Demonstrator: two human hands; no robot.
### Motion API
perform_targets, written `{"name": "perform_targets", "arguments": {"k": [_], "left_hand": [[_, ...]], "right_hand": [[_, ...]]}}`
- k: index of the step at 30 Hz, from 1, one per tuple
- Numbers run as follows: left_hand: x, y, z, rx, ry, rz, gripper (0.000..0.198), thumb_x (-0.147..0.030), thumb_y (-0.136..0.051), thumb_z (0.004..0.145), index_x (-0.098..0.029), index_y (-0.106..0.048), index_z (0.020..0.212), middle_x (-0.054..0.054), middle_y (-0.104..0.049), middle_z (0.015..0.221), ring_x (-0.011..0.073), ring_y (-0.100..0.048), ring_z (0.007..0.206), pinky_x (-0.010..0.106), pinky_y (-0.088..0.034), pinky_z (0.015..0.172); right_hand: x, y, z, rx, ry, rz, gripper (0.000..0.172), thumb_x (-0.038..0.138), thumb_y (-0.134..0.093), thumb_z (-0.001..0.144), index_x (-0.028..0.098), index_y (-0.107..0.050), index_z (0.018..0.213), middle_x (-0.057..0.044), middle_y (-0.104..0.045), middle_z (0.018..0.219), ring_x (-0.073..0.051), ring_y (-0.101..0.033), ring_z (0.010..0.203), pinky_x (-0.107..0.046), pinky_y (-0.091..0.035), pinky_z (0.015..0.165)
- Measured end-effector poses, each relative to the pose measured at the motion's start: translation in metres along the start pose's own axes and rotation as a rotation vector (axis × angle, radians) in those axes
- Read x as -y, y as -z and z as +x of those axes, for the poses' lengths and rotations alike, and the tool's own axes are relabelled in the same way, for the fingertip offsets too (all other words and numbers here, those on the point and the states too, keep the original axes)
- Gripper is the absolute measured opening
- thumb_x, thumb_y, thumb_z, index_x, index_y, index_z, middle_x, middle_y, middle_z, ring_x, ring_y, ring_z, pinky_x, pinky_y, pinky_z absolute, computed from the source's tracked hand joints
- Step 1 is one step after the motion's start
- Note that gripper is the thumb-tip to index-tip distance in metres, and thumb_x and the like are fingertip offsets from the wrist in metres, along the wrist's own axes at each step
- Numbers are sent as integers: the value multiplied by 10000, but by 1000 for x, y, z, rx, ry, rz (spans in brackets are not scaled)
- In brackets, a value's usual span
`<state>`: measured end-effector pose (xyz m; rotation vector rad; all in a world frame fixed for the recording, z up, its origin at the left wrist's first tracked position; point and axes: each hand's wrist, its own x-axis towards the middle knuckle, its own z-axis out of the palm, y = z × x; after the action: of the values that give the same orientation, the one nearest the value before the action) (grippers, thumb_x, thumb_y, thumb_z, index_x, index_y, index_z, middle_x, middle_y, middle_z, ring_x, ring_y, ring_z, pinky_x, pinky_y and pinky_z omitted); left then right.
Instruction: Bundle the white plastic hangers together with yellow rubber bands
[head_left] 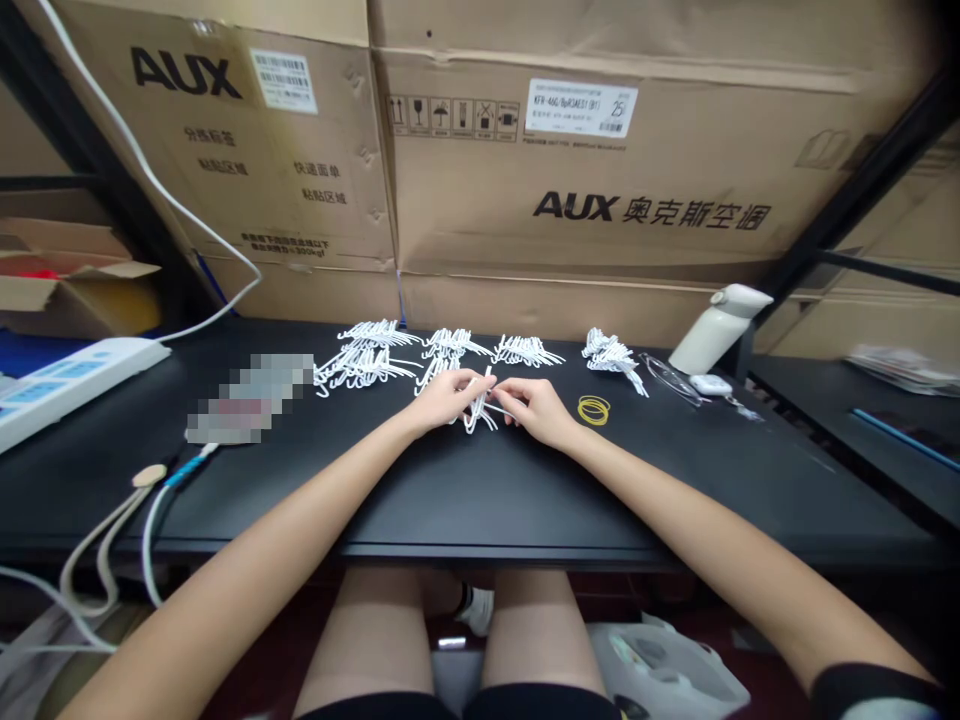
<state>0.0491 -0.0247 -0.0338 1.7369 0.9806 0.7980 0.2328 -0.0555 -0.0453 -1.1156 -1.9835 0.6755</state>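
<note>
My left hand (448, 397) pinches a small bunch of white wire hooks (472, 418) just above the black table. My right hand (536, 408) is closed at the right side of the same bunch, fingertips and thumb pressed together on its thin ends. Part of the bunch is hidden behind my fingers. Behind my hands lie several piles of similar white hooks, among them a left pile (364, 365), a middle pile (527, 350) and a right pile (615, 358). Yellow rubber bands (593, 410) rest on the table to the right of my right hand.
A pale bottle (716, 328), glasses (673, 380) and a white earphone case (710, 385) stand at the right. A power strip (82, 375) and a phone-like blurred object (251, 398) with a cable lie left. Large cardboard boxes (465, 220) wall off the back of the table (480, 500).
</note>
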Motion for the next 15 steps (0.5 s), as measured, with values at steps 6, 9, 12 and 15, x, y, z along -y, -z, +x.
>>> {"name": "perform_targets", "arguments": {"k": [6, 9, 12, 15], "left_hand": [[2, 3, -1, 102, -67, -10, 386, -467, -722, 672, -148, -689, 887, 44, -679, 743, 186, -663, 714, 217, -475, 533], [2, 4, -2, 138, -20, -36, 395, -479, -701, 694, -147, -683, 908, 54, -683, 779, 193, -674, 759, 203, -472, 519], [0, 4, -3, 155, 29, -39, 396, -494, -686, 708, -142, -684, 889, 57, -678, 790, 175, -665, 761, 187, -471, 518], [-2, 3, -3, 133, 63, -61, 402, -509, -694, 697, -129, -684, 828, 47, -656, 746, 137, -628, 688, 189, -480, 527]], "right_hand": [[-4, 0, 3, -2, -31, 76, 342, 431, -479, 889, 153, -627, 756, -11, -596, 584, -124, -524, 510, -238, -383, 529], [-3, 5, 4, 66, -48, 95, 346, 440, -482, 887, 157, -611, 737, -8, -591, 583, -125, -536, 521, -234, -395, 530], [-2, 11, 4, 136, -61, 98, 334, 426, -490, 886, 152, -615, 744, -15, -607, 602, -128, -565, 539, -233, -422, 543], [-3, 15, 5, 145, -48, 75, 329, 414, -495, 888, 147, -617, 738, -26, -626, 620, -129, -577, 548, -237, -446, 564]]}}
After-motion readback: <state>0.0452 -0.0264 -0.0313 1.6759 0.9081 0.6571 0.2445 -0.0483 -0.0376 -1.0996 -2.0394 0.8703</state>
